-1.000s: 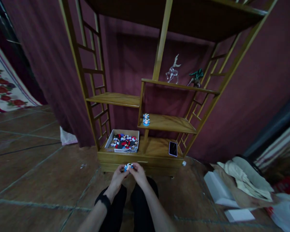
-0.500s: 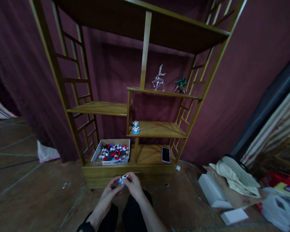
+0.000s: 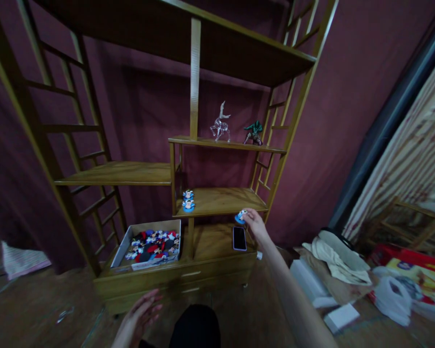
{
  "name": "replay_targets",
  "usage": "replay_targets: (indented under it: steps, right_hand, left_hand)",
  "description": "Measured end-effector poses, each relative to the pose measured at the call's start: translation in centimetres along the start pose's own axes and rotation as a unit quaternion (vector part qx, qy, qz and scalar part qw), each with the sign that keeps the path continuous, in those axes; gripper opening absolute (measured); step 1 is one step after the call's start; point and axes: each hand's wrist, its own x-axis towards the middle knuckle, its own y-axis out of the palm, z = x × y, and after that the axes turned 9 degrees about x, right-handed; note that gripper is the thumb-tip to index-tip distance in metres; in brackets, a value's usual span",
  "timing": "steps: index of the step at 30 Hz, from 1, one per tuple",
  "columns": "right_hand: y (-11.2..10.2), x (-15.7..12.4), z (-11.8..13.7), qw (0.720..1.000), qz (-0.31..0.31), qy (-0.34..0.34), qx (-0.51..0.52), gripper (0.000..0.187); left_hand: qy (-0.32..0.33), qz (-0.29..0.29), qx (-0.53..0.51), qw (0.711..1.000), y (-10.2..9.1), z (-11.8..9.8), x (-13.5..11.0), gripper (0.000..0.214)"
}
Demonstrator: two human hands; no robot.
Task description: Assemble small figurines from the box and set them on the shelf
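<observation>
My right hand [image 3: 254, 222] is stretched forward, its fingers closed on a small blue-and-white figurine [image 3: 240, 217] with a blue round base. It is held just in front of the right part of the middle shelf [image 3: 224, 199], above a phone [image 3: 239, 239] lying on the lower board. Two similar figurines [image 3: 188, 201] stand one behind the other at that shelf's left end. Low in front of the drawers, my left hand [image 3: 144, 311] is open and holds nothing. Many mixed figurines [image 3: 154, 245] lie heaped in an open box [image 3: 121, 249] on the lower board.
A clear deer figure [image 3: 221, 124] and a green-and-brown figure [image 3: 253, 132] stand on the shelf above. Slatted sides and posts frame the wooden unit [image 3: 195, 77]. On the floor at right are white boxes [image 3: 341, 317], cloth [image 3: 333, 261] and a plastic bag [image 3: 393, 299].
My right hand has carried the figurine up and right from between both hands to the middle shelf's front. My left hand has let go and moved down-left. The view has shifted.
</observation>
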Motion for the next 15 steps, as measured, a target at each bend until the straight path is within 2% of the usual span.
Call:
replay_targets:
  steps: [3, 6, 10, 15]
  right_hand:
    - [-3.3, 4.6, 2.1, 0.998, -0.038, -0.038, -0.033, 0.035]
    - [-5.6, 8.0, 2.3, 0.993, -0.074, -0.045, -0.077, 0.031]
    - [-7.1, 10.6, 1.2, 0.987, -0.085, -0.038, -0.133, 0.024]
    - [-8.0, 12.3, 0.0, 0.983, -0.071, -0.015, -0.169, 0.016]
  left_hand:
    - [0.001, -0.002, 0.003, 1.0, 0.1, -0.5, -0.2, 0.046]
    - [0.002, 0.001, -0.003, 1.0, 0.2, -0.6, -0.3, 0.045]
    - [0.002, 0.004, -0.012, 1.0, 0.2, 0.0, 0.0, 0.045]
    - [-0.01, 0.02, -0.023, 0.999, -0.2, 0.8, 0.8, 0.048]
